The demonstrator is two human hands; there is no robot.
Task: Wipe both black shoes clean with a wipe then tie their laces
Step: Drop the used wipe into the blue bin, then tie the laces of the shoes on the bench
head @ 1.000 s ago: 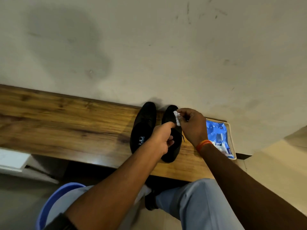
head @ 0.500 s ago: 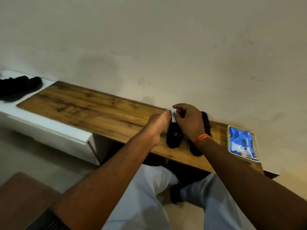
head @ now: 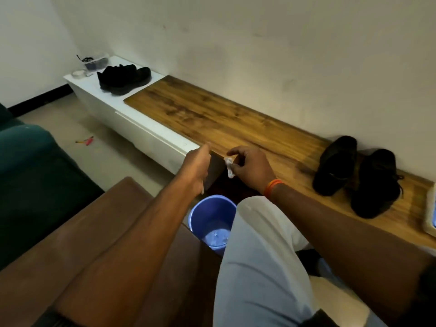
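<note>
Soft, light crumpled wipe (head: pixel 229 166) pinched in right hand (head: pixel 250 167) (left hand (head: pixel 197 165) loose, holding nothing), best gripped by fingertips.

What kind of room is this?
Probably a room in a home, maybe a living room or entryway: a low wooden bench along the wall with black shoes on it, a dark green sofa, and a blue bin.
</note>
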